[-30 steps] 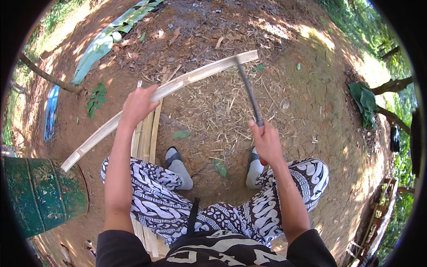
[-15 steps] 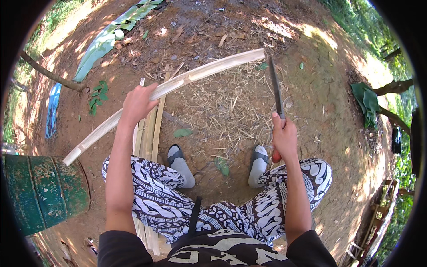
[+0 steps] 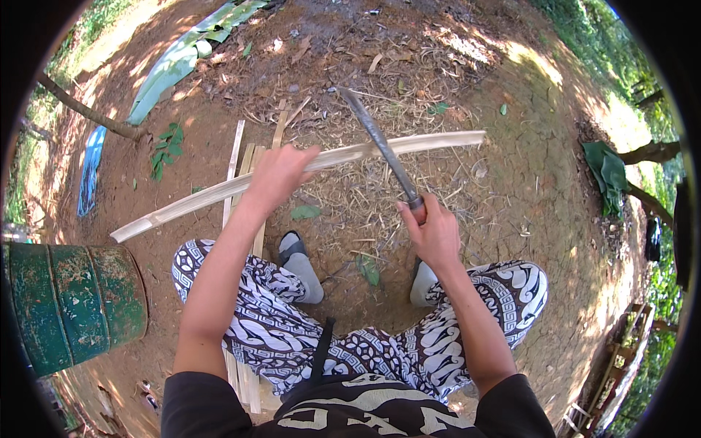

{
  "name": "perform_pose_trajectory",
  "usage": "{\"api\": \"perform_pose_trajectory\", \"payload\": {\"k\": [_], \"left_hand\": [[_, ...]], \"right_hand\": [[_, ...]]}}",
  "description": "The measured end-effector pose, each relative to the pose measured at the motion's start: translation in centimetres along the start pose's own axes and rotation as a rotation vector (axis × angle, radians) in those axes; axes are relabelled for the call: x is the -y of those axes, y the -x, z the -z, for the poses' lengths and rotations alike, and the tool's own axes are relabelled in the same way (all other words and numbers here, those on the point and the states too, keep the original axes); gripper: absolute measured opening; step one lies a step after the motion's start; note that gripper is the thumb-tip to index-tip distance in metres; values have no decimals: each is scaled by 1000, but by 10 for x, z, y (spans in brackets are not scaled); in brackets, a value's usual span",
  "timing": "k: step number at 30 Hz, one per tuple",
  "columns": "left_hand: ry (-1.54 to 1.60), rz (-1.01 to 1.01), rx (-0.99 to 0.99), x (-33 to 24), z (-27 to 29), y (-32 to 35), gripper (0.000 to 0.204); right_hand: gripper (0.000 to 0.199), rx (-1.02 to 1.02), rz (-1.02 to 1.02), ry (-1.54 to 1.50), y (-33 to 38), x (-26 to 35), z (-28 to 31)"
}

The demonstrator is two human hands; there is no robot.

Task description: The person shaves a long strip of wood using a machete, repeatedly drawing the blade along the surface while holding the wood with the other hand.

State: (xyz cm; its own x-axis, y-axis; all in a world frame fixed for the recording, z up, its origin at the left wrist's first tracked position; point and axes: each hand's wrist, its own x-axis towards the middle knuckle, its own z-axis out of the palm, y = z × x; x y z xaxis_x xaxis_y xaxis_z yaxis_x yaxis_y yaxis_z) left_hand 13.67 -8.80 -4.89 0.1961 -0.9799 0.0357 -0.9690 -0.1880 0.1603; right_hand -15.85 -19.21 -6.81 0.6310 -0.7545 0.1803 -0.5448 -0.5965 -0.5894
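The left hand [image 3: 274, 174] is clamped around the middle of a long bamboo strip [image 3: 219, 191] lying crosswise. The right hand [image 3: 432, 232] grips a long knife [image 3: 380, 146], its blade crossing over the strip just right of the left hand.

No packages, labels, signs or screens show anywhere here; the ground, the things lying on it and what the hands hold carry no printed surface that can be made out.
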Motion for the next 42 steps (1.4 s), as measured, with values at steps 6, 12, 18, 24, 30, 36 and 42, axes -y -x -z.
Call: {"api": "perform_pose_trajectory", "payload": {"k": [6, 12, 18, 24, 30, 36, 42], "left_hand": [[34, -145, -76, -56, -2, -4, 25], [-70, -255, -92, -49, 3, -4, 17], [-69, -161, -1, -64, 11, 2, 15], [-186, -178, -75, -59, 10, 3, 23], [-230, -61, -212, -31, 23, 18, 33], [-93, -38, -317, -10, 17, 13, 51], [4, -161, -369, -50, 3, -10, 60]], "right_hand": [[35, 7, 76, -81, -2, 22, -21], [33, 62, 50, -18, -9, 26, -24], [35, 103, -12, 48, -15, 17, -32], [33, 7, 80, 199, -20, 10, -26], [31, -170, -413, 222, -45, -90, 4], [44, -281, -598, -213, -37, -74, 23], [42, -200, -541, -941, -28, 4, 10]]}}
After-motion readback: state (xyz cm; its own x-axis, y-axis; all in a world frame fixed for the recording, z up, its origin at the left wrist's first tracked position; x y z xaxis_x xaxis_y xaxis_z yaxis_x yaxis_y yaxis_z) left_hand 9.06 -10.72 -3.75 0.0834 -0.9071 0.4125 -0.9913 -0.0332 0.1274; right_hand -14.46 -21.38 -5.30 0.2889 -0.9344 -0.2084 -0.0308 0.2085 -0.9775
